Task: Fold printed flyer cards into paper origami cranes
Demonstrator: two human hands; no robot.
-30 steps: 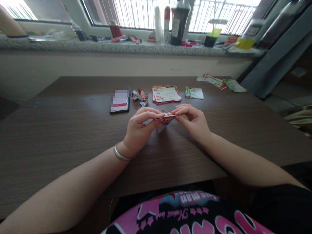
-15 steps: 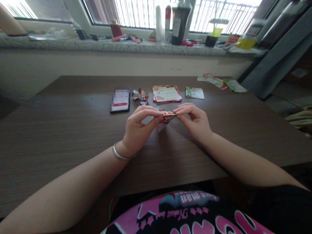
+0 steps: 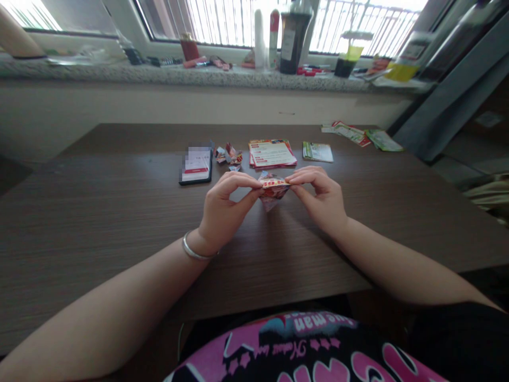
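Observation:
Between my two hands, above the table, is a folded piece of colourful printed paper (image 3: 273, 190) with pointed corners at its top and bottom. My left hand (image 3: 230, 204) pinches its left end between thumb and fingers; a silver bangle circles that wrist. At the right end, the thumb and fingertips of my right hand (image 3: 318, 195) pinch the same paper. Just beyond my left hand lies a folded paper piece (image 3: 229, 156) in similar colours. A stack of printed cards (image 3: 272, 153) with red edges rests behind the held paper.
A phone (image 3: 196, 165) lies left on the brown table (image 3: 131, 233). Small green-white cards (image 3: 317, 152) are right of the stack, with paper strips (image 3: 352, 132) at the far right corner. Bottles, including a dark one (image 3: 294, 42), line the granite windowsill (image 3: 238, 78).
The held paper has tilted and opened out, so more of its printed face and its top point show. My fingers have shifted slightly at its two ends.

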